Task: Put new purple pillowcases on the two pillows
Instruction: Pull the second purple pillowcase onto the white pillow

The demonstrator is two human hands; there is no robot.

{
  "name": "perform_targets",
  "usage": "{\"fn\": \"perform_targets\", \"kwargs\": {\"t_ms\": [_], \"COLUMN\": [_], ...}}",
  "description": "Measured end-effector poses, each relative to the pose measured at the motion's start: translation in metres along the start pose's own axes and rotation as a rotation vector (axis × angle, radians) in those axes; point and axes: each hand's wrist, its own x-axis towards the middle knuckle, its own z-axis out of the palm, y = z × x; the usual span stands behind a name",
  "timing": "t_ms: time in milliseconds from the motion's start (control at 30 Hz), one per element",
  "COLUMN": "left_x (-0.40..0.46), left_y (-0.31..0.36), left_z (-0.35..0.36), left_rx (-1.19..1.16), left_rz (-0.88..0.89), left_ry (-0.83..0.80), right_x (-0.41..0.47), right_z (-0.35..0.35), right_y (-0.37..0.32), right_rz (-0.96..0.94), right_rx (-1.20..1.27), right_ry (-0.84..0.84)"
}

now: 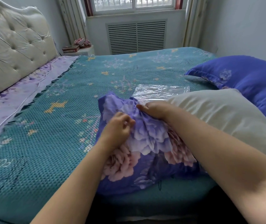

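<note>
Lower centre of frame, on bed [51,143]: left hand [117,126] pinching, right hand [156,109] clutching floral purple pillowcase [145,143], gathering it. Bare white pillow [218,117] lying just right, waiting for cover. Upper right: second pillow [248,84] already looking covered. Roughly halfway.

Teal bedspread [48,126] lies open left; bare pillow [226,117] blocks right.

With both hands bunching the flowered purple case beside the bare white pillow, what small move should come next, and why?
Probably spread the pillowcase mouth open and draw it toward the bare pillow: the left hand and right hand both grip gathered fabric, and that pillow lies uncovered just right of it.
</note>
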Motion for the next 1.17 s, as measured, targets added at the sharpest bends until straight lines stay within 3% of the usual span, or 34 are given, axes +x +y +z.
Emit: {"fn": "perform_targets", "kwargs": {"t_ms": [67, 133, 234, 334, 500, 634, 834, 968, 1034, 1168], "left_x": [0.011, 0.026, 0.048, 0.058, 0.055, 0.044, 0.034, 0.031, 0.029, 0.029], "left_y": [-0.023, -0.050, -0.063, -0.045, -0.038, -0.022, -0.018, -0.024, -0.030, -0.031], "left_z": [-0.013, -0.029, -0.043, -0.043, -0.040, -0.042, -0.051, -0.048, -0.046, -0.047], "left_rx": [-0.058, 0.027, -0.095, -0.157, -0.410, -0.402, -0.433, -0.407, -0.427, -0.371], "left_rz": [-0.217, -0.438, -0.620, -0.575, -0.570, -0.490, -0.446, -0.436, -0.445, -0.414], "left_ry": [0.295, 0.444, 0.319, 0.179, 0.164, 0.148, 0.180, 0.278, 0.302, 0.307], "right_x": [-0.008, -0.017, -0.022, -0.018, -0.006, 0.012, 0.024, 0.029, 0.020, 0.007], "right_z": [0.005, 0.003, -0.007, -0.015, -0.029, -0.033, -0.037, -0.036, -0.040, -0.048], "right_y": [-0.004, -0.007, -0.008, -0.010, -0.015, -0.027, -0.042, -0.035, -0.023, 0.009], "right_rz": [-0.012, -0.033, -0.019, 0.016, 0.007, 0.078, 0.301, 0.326, 0.367, 0.431], "right_rx": [-0.005, 0.037, 0.096, 0.179, 0.256, 0.265, 0.645, 0.977, 1.221, 1.405], "right_ry": [0.041, 0.088, 0.099, 0.099, 0.163, 0.267, 0.032, 0.270, 0.277, 0.310]}}
